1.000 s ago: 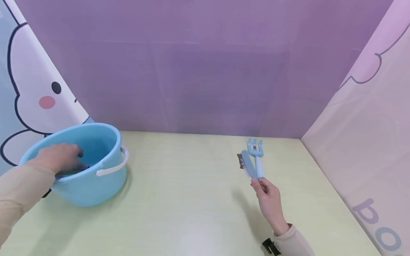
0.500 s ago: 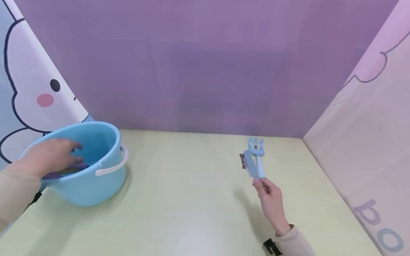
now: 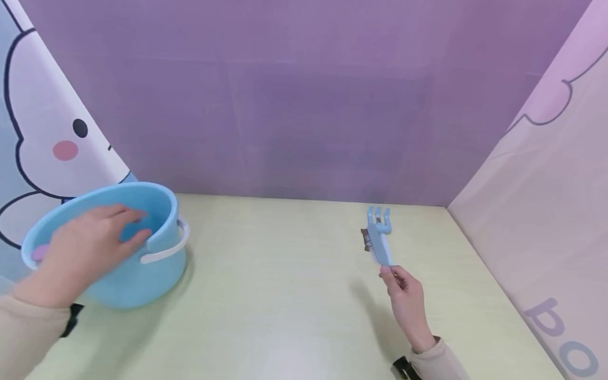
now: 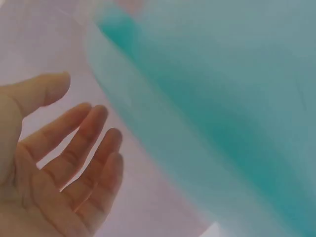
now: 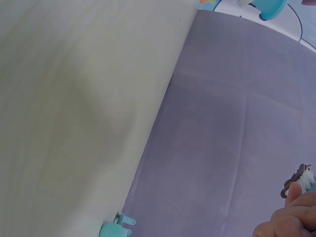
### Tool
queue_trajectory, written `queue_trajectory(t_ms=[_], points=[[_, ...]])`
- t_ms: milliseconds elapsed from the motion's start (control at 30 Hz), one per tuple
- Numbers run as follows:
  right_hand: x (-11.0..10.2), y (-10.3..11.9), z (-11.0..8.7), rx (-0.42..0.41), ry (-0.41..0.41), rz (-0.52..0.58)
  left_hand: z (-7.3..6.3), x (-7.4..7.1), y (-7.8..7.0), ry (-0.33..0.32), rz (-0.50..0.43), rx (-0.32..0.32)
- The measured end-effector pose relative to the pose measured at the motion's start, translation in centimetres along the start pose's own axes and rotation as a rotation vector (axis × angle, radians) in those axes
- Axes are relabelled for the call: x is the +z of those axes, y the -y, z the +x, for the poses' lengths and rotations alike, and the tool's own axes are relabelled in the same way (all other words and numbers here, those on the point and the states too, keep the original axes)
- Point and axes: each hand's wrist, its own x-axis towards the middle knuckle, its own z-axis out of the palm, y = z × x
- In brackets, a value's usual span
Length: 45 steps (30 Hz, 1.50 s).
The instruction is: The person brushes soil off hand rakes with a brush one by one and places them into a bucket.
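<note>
My left hand [image 3: 92, 245] is over the near side of a light blue bucket [image 3: 138, 287] with a white handle. Nothing lies between its spread, slightly bent fingers in the left wrist view, where the bucket's rim [image 4: 163, 143] is close by. My right hand [image 3: 407, 301] pinches the end of a blue brush [image 3: 378, 243] held up over the table. Brown bits [image 3: 366, 238] show at its white bristles, also in the right wrist view. A light blue toy garden fork [image 3: 386, 228] lies behind the brush, partly hidden by it.
Something pink-purple [image 3: 40, 252] shows inside the bucket; my left hand hides much of the inside. The pale table [image 3: 266, 285] meets a purple cloth wall [image 3: 304, 121] at the back. Printed cloth panels stand on both sides.
My left hand has come up from inside the bucket and moved right over its near rim, holding nothing. My right hand with the brush has shifted slightly right, so the brush now overlaps the fork.
</note>
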Motion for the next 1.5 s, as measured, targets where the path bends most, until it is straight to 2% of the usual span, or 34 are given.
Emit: queue_trajectory(t_ms=[33,100,133,200,333,367,433,633,733,800,1000,1200,1300,1500], points=[[-0.1,0.1,0.0,-0.002,-0.003,0.0,-0.1,0.4,-0.8,-0.04,-0.033,0.021],[-0.3,0.1,0.0,-0.01,-0.012,0.002,-0.2,1.5,-2.6,-0.049,-0.101,0.037],[-0.4,0.1,0.0,-0.012,-0.016,0.004,-0.1,2.5,-3.4,-0.069,-0.146,0.065],[-0.6,0.0,0.0,-0.012,-0.026,0.008,-0.1,4.7,-5.3,-0.051,-0.223,0.09],[-1.0,-0.2,-0.1,-0.006,-0.04,0.013,0.1,9.4,-9.4,0.125,-0.352,0.105],[-1.1,-0.3,-0.1,-0.007,-0.042,0.01,0.2,10.4,-10.5,0.183,-0.368,0.091],[-1.2,-0.3,-0.2,-0.02,-0.039,-0.001,0.7,12.0,-12.4,0.257,-0.417,0.08],[-1.8,-0.2,-0.1,-0.071,-0.045,-0.074,3.4,15.6,-16.4,0.331,-0.635,0.02],[-2.1,-0.4,0.0,-0.066,-0.052,-0.093,4.9,16.9,-18.1,0.354,-0.739,0.012],[-2.3,-0.7,0.0,-0.053,-0.056,-0.106,5.9,17.8,-19.2,0.368,-0.773,0.017],[-3.7,-1.6,0.0,-0.023,-0.103,-0.128,8.8,20.4,-23.2,0.434,-0.801,0.021],[-6.4,-3.3,-0.9,0.021,-0.179,-0.139,11.3,23.1,-28.2,0.48,-0.78,0.008],[-8.0,-4.1,-1.4,0.062,-0.199,-0.17,12.2,24.3,-30.8,0.495,-0.739,-0.039],[-10.5,-5.0,-2.5,0.152,-0.186,-0.27,13.8,24.9,-35.0,0.548,-0.608,-0.185]])
